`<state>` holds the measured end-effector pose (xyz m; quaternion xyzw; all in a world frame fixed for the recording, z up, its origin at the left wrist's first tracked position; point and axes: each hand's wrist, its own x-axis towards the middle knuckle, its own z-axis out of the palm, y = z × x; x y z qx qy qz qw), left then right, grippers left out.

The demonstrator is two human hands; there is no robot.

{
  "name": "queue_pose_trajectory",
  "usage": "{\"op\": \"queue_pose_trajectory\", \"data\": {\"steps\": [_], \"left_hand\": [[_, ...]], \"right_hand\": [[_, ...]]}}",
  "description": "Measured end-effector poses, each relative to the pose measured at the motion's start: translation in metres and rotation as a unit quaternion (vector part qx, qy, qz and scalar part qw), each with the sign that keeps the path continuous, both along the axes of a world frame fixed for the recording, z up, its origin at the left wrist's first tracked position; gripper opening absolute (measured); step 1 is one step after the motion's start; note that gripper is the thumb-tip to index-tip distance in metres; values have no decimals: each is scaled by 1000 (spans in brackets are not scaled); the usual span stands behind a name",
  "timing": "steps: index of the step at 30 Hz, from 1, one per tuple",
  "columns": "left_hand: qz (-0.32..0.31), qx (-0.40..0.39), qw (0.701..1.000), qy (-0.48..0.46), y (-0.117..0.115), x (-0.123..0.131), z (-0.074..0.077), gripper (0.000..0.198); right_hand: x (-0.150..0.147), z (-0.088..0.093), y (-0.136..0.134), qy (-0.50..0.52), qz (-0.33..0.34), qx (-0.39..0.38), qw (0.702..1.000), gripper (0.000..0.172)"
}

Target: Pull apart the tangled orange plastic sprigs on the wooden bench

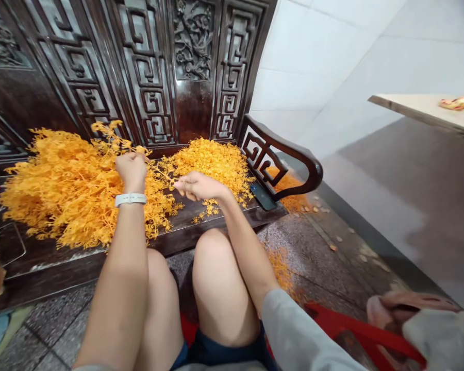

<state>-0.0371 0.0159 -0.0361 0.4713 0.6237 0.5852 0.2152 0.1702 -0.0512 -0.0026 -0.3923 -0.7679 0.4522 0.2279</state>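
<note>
My left hand point(131, 169), with a white band on its wrist, is closed in a fist around a stem of an orange plastic branch point(107, 133) above a big pile of orange branches point(62, 185). My right hand point(195, 185) is closed in a pinch on a small orange sprig point(170, 181) between the two piles. A second, finer pile of orange pieces point(212, 159) lies on the dark wooden bench point(185, 234) behind my right hand. My bare knees are just in front of the bench.
A dark phone point(263, 196) lies on the bench by the carved armrest point(282, 159). More orange bits are scattered on the stone floor point(325, 242). A red plastic stool point(355, 330) is under me. A pale table edge point(429, 111) juts in at right.
</note>
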Motion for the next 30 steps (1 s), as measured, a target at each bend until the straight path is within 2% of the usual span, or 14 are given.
{"op": "queue_pose_trajectory", "data": {"steps": [1, 3, 5, 8, 11, 14, 15, 16, 17, 18, 21, 25, 27, 30], "left_hand": [[30, -13, 998, 44, -2, 6, 0, 30], [48, -26, 989, 141, -6, 21, 2, 41], [37, -25, 984, 170, -8, 34, 5, 48], [42, -36, 982, 183, -9, 46, 3, 47], [43, -95, 984, 145, -6, 53, -8, 36], [-50, -106, 989, 92, 0, 64, -18, 30], [-73, -99, 989, 77, 1, 67, -19, 28], [-84, -91, 990, 65, 1, 70, -20, 25], [-88, -85, 991, 56, 0, 72, -21, 22], [-89, -81, 991, 51, -1, 73, -21, 20], [-79, -64, 993, 63, -5, 72, -18, 25], [-77, -5, 991, 113, -12, 72, -5, 35], [-80, 14, 985, 149, -20, 80, 4, 34], [-101, 2, 962, 254, -41, 102, 14, 35]], "right_hand": [[-5, 11, -11, -62, 9, 42, 997, 47], [-14, 32, -31, -154, -27, 149, 976, 54], [-15, 50, -48, -166, -70, 197, 964, 55], [6, 68, -71, -52, -12, 69, 996, 49], [53, 78, -86, 68, 65, -59, 994, 44], [90, 78, -75, 279, 114, -182, 936, 37], [94, 75, -63, 313, 162, -203, 914, 37], [92, 69, -48, 358, 174, -206, 894, 39], [85, 61, -31, 408, 111, -196, 885, 43], [75, 51, -14, 452, -21, -178, 874, 48], [41, 16, 24, 487, -196, -181, 832, 37], [14, -14, 33, 499, -292, -199, 791, 24], [8, -17, 31, 505, -352, -137, 776, 15], [0, -17, 34, 481, -427, -12, 766, 19]]}}
